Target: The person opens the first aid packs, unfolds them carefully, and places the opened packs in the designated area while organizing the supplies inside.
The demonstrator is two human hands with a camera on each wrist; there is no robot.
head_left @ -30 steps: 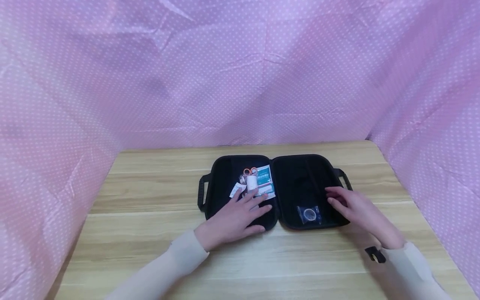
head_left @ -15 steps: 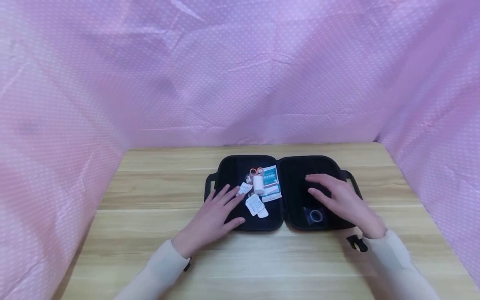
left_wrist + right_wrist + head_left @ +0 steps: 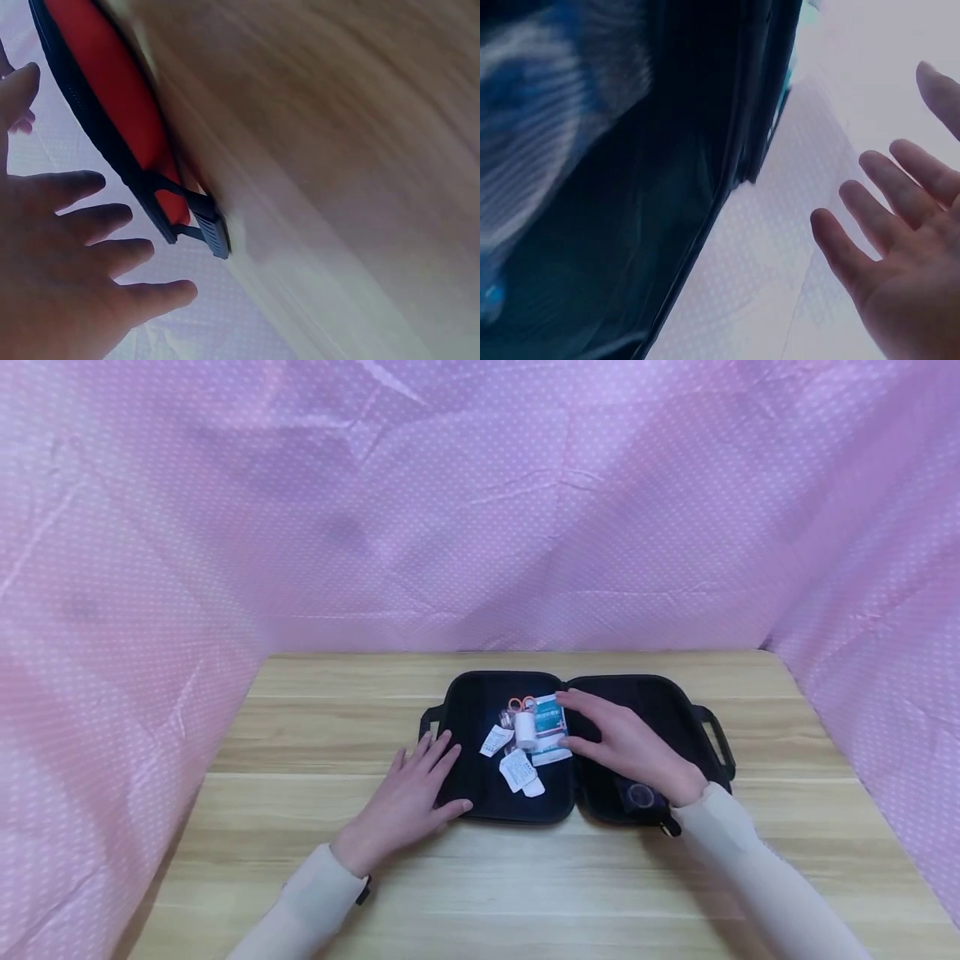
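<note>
An unzipped case [image 3: 483,793], black inside and red outside, lies spread flat on the table. In its left half are orange-handled scissors [image 3: 515,703], a white bandage roll [image 3: 525,731], a teal-and-white packet [image 3: 551,718] and small printed white packets [image 3: 516,770]. My left hand [image 3: 397,814] has its fingers spread at the case's left edge; contact is unclear. Over the right half reaches my right hand [image 3: 630,747], fingertips near the teal packet, gripping nothing; the right wrist view shows its fingers [image 3: 877,221] apart. A clear-wrapped ring-shaped roll [image 3: 640,796] lies partly under that wrist.
Black handles stick out at the case's right side [image 3: 720,743] and left side [image 3: 210,225]. The wooden table [image 3: 487,877] ends at a pink dotted cloth [image 3: 480,527] that hangs behind and at both sides.
My left hand has drawn back left from over the white packets, uncovering them. My right hand has moved left across the right half toward the teal packet. The head view has shifted slightly.
</note>
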